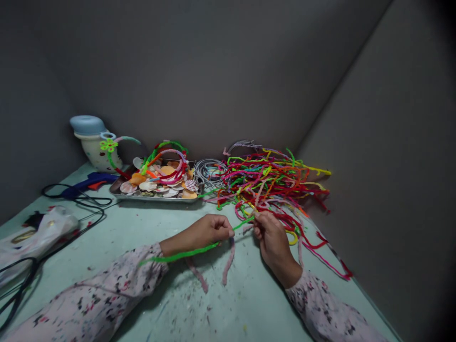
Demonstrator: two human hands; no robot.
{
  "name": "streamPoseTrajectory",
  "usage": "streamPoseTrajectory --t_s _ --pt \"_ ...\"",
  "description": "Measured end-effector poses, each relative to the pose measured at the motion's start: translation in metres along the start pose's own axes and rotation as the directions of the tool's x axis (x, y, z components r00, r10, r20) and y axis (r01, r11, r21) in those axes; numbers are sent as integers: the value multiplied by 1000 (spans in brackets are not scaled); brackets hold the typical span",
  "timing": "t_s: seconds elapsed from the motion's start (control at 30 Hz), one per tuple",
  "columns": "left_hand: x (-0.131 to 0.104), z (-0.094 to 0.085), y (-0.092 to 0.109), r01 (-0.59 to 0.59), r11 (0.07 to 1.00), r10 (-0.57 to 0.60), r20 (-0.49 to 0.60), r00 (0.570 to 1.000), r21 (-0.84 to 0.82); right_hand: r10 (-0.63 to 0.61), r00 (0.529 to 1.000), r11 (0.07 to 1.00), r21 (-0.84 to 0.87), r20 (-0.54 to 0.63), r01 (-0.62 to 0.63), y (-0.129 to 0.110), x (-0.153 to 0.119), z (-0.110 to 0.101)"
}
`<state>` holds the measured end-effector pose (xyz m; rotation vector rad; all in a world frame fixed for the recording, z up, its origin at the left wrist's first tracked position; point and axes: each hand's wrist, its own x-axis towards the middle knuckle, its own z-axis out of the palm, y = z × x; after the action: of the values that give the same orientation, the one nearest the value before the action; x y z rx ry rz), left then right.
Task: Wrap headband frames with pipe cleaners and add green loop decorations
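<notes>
My left hand (213, 229) is closed in a pinch on a bright green pipe cleaner (181, 255), whose long tail runs back over my left sleeve. A short stretch of green spans the gap to my right hand (272, 235), whose fingers are pressed together on it. Beneath my left hand hang two pale pink fuzzy ends (228, 266), one straight down and one slanting to the right. Where they meet the green one is hidden by my fingers. Just beyond my right hand lies a tangled heap of coloured pipe cleaners (274, 178).
A metal tray (160, 200) holds shells and fuzzy rings. Beside it is a coil of grey wire (210, 172). A blue-lidded container (96, 147), a blue tool (85, 184), black cables (76, 232) and a plastic bag (53, 228) lie left. Grey walls enclose the table (199, 313).
</notes>
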<state>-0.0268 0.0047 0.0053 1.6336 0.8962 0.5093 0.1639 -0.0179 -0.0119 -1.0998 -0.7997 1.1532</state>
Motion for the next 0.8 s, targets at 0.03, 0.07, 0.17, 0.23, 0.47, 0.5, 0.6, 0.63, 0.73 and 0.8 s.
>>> streamPoseTrajectory --t_s 0.03,0.07,0.17,0.23,0.47,0.5,0.6,0.63,0.73,0.8 --pt "0 2 0 -46 995 50 -38 998 89 3 1000 1000 -15 -13 -3 1 0 -1" --pt "-1 4 1 -74 983 87 -74 993 168 6 1000 1000 -26 -25 -7 2 1 -1" --pt "-1 7 0 -87 965 118 -113 987 249 24 999 999 -45 -36 -26 3 2 -3" --pt "1 6 -3 -59 986 72 -81 994 157 38 999 999 -38 -4 -38 4 3 -3" --pt "-1 -5 -4 140 942 -121 80 989 -305 32 982 992 113 184 -54 0 2 -1" --pt "-2 -6 -3 160 927 -135 96 986 -338 24 982 993 110 188 -45 0 2 -1" --pt "-3 -5 0 200 895 -166 119 979 -398 -4 985 996 88 174 -11 2 4 -3" --pt "-3 -5 0 208 889 -172 123 977 -408 -13 986 997 77 167 0 2 4 -3" --pt "-2 -5 -1 221 882 -182 132 974 -417 -46 988 998 38 144 41 4 7 -5" --pt "-2 -5 -2 224 879 -181 139 974 -421 -74 988 997 0 136 75 4 7 -7"
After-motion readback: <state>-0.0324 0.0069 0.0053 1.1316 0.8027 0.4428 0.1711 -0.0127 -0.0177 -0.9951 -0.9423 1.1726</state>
